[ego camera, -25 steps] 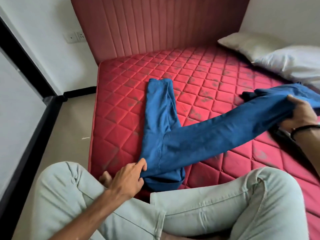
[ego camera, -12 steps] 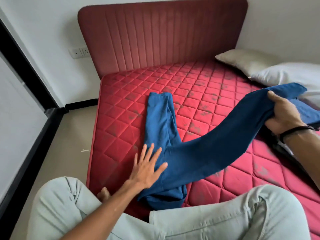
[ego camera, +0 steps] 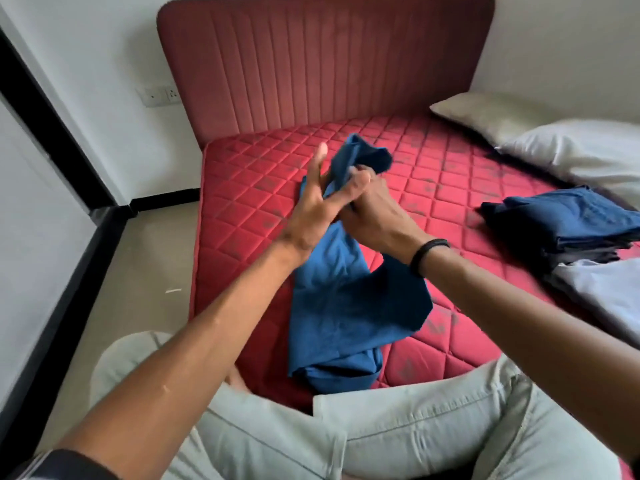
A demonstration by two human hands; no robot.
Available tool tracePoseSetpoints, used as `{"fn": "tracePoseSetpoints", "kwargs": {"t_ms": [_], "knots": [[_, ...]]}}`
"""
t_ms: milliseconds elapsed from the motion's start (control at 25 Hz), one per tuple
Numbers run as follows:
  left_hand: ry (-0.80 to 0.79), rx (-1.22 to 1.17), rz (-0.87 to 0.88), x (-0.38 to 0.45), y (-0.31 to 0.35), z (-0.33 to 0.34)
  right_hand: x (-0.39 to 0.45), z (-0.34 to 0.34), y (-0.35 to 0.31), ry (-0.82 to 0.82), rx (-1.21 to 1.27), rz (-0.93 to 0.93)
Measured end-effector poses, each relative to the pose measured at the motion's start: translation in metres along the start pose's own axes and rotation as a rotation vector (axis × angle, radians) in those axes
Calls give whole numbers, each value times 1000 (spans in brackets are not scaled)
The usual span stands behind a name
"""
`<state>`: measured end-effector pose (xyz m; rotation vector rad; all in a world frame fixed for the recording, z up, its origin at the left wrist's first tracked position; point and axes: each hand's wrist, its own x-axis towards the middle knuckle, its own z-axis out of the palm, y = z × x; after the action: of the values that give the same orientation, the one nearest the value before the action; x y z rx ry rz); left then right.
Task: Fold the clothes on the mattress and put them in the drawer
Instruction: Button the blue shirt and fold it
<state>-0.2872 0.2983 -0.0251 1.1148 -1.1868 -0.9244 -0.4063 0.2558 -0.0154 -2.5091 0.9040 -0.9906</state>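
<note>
Over the red mattress [ego camera: 242, 209], left hand [ego camera: 313, 209] is up with fingers spread wide, its thumb side against the blue trousers [ego camera: 346, 306]. Right hand [ego camera: 372, 209] sits just beside it, fingers curled tight round the trouser legs' lifted end, while the waist end lies on the mattress near the person's knees. Further right on the mattress, a folded stack of dark clothes [ego camera: 568, 226] rests near the white pillow [ego camera: 588, 150].

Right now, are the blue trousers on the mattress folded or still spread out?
Half folded: the blue trousers lie leg over leg, lengthwise; the right hand grips the leg ends, and no crosswise fold shows.
</note>
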Motion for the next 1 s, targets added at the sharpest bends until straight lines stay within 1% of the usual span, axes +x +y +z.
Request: {"fn": "tracePoseSetpoints", "kwargs": {"t_ms": [40, 80, 160, 200, 240, 320, 360, 400, 520, 600, 640, 680, 760, 800, 840, 880, 920, 1000], "knots": [[101, -69, -4, -1, 5, -11, 1, 17, -17, -33, -49, -121], [222, -119, -22, -4, 7, -28, 0, 32, -31, -72, -58, -171], [478, -194, -137, -5, 7, -65, -3, 52, -42, -155, 18, -186], [547, -258, -189, -11, 7, -88, -7, 56, -43, -164, 97, -167], [572, -342, -225, -21, 10, -106, -12, 58, -37, -120, 159, -152], [594, -411, -275, -39, 20, -131, -26, 59, -6, 46, 179, -113], [635, -386, -278, -46, 24, -146, -39, 66, 11, 65, 155, -83], [667, -383, -277, -52, 27, -163, -56, 78, 24, -2, 94, -39], [767, -369, -215, -56, 27, -222, -107, 120, 50, -436, -166, 55], [811, -341, -199, -56, 27, -248, -132, 138, 59, -631, -243, 112], [823, -339, -225, -62, 32, -248, -142, 144, 61, -699, -244, 144], [881, -336, -263, -63, 36, -247, -150, 149, 63, -731, -240, 163], [989, -365, -334, -59, 35, -245, -162, 155, 68, -735, -248, 159], [1009, -364, -375, -56, 35, -241, -167, 155, 73, -726, -259, 153], [1003, -315, -415, -54, 34, -236, -172, 154, 76, -719, -261, 154], [971, -225, -421, -49, 32, -236, -172, 153, 76, -722, -248, 164], [963, -57, -404, -43, 24, -235, -171, 150, 76, -744, -226, 198], [919, 432, -286, -40, 25, -221, -153, 141, 66, -807, -170, 281]]}}
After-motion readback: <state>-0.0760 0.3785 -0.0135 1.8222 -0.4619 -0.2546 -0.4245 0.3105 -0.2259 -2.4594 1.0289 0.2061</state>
